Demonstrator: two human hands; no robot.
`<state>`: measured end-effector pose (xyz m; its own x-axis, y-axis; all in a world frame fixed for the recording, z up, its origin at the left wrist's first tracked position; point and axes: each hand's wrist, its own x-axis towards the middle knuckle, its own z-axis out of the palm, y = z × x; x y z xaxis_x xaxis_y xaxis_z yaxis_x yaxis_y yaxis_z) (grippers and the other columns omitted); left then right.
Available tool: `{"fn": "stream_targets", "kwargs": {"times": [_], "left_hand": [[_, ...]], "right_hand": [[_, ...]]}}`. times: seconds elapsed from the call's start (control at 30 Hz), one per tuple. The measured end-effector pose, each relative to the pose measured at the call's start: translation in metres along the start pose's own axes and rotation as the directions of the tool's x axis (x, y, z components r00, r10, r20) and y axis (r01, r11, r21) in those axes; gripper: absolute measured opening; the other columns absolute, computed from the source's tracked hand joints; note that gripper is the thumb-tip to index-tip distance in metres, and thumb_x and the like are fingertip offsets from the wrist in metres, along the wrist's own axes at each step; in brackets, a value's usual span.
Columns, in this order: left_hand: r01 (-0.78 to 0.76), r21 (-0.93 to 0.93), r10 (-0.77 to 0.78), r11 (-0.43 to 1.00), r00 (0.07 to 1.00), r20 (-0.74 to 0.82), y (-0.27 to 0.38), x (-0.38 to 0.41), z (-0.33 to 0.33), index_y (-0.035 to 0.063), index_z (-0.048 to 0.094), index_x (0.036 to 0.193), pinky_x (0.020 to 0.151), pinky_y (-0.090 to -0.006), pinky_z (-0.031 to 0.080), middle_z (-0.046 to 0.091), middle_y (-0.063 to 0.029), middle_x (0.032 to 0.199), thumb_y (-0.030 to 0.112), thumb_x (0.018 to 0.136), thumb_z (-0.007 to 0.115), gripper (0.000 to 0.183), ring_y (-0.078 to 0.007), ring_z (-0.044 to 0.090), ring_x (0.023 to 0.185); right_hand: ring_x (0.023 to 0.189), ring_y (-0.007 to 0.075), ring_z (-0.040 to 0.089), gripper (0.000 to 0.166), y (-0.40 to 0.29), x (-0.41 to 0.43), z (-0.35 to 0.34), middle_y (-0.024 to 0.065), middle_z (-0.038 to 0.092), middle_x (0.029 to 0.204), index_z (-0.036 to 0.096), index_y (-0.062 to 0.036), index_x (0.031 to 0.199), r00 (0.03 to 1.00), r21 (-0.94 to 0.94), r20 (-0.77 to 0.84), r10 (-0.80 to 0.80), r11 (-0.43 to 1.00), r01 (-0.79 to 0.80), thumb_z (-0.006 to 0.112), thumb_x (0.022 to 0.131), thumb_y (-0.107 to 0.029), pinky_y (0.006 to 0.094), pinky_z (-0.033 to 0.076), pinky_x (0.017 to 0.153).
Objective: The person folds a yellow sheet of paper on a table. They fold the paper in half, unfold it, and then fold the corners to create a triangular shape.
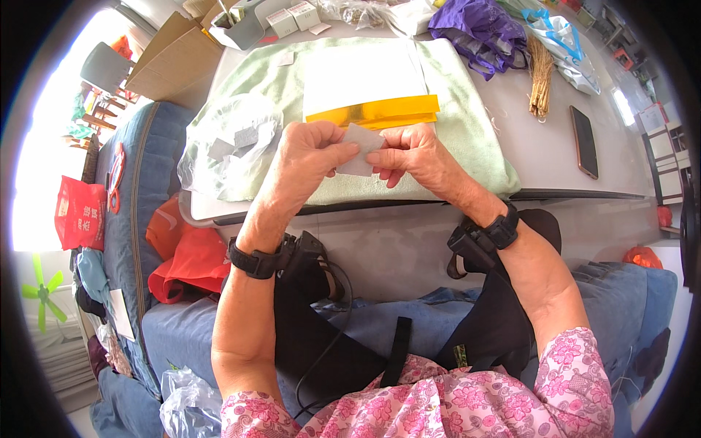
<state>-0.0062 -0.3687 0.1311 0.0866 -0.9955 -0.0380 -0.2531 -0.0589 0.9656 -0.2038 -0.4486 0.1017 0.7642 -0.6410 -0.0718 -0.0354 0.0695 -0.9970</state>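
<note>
Between my two hands is a small grey square piece point(362, 149), thin and flat, held over the near part of the table. My left hand point(311, 150) pinches its left edge between thumb and fingers. At its right edge, my right hand point(412, 153) grips with thumb and forefinger, the other fingers curled below. Just beyond lies a shiny gold-yellow strip point(378, 111), folded lengthwise, across the near end of a bright white sheet point(361, 68). Left of my hands, a clear plastic bag point(219, 169) has several grey pieces point(245, 137) in or under it.
A pale green towel point(471, 137) covers the table's middle. On the right lie a smartphone point(584, 142), a straw whisk point(540, 76) and a purple bag point(476, 33). A cardboard box point(170, 60) stands back left. Scissors point(115, 178) rest on the denim-covered sofa arm point(156, 148).
</note>
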Motion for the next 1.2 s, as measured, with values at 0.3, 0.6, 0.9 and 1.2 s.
{"fn": "stream_targets", "kwargs": {"times": [0.3, 0.6, 0.9, 1.2], "left_hand": [[-0.017, 0.092, 0.054, 0.996, 0.907, -0.419, -0.013, 0.011, -0.022, -0.0079, 0.07, 0.089, 0.059, -0.0269, 0.044, 0.064, -0.0041, 0.072, 0.008, 0.084, 0.069, 0.017, -0.0089, 0.053, 0.064], [-0.007, 0.141, 0.073, 0.99, 0.88, -0.47, -0.022, 0.024, -0.024, -0.0043, 0.069, 0.087, 0.066, -0.0247, 0.046, 0.062, -0.0012, 0.075, 0.012, 0.087, 0.069, 0.016, -0.0083, 0.054, 0.07], [0.025, 0.121, 0.037, 0.992, 0.872, -0.488, -0.023, 0.025, -0.025, -0.0045, 0.069, 0.088, 0.065, -0.0249, 0.047, 0.064, -0.0024, 0.077, 0.012, 0.086, 0.07, 0.016, -0.0089, 0.055, 0.069], [0.062, 0.15, 0.019, 0.987, 0.875, -0.484, -0.023, 0.027, -0.028, -0.0042, 0.07, 0.086, 0.065, -0.0249, 0.047, 0.064, -0.0025, 0.076, 0.011, 0.085, 0.07, 0.016, -0.009, 0.055, 0.069]], "right_hand": [[0.088, 0.0173, 0.061, 0.027, 0.005, 0.006, 0.0, 0.0055, 0.065, 0.105, 0.07, -0.0027, 0.108, 0.791, -0.783, -0.168, -0.588, 0.567, 0.256, 0.073, 0.082, -0.01, 0.0306, 0.053, 0.075], [0.103, 0.0268, 0.059, 0.034, 0.022, 0.031, -0.004, 0.0093, 0.068, 0.107, 0.068, -0.0011, 0.113, 0.682, -0.971, 0.216, -0.699, -0.08, 0.226, 0.066, 0.079, -0.005, 0.0367, 0.05, 0.085], [0.1, 0.023, 0.06, 0.03, 0.024, 0.038, -0.001, 0.0089, 0.068, 0.102, 0.066, 0.0005, 0.111, 0.72, -0.959, 0.28, -0.635, -0.224, 0.176, 0.065, 0.082, -0.008, 0.0343, 0.05, 0.083], [0.1, 0.0216, 0.062, 0.027, 0.031, 0.046, -0.002, 0.007, 0.067, 0.098, 0.065, -0.0032, 0.107, 0.712, -0.954, 0.278, -0.644, -0.272, 0.127, 0.067, 0.081, -0.01, 0.0355, 0.049, 0.083]]}}
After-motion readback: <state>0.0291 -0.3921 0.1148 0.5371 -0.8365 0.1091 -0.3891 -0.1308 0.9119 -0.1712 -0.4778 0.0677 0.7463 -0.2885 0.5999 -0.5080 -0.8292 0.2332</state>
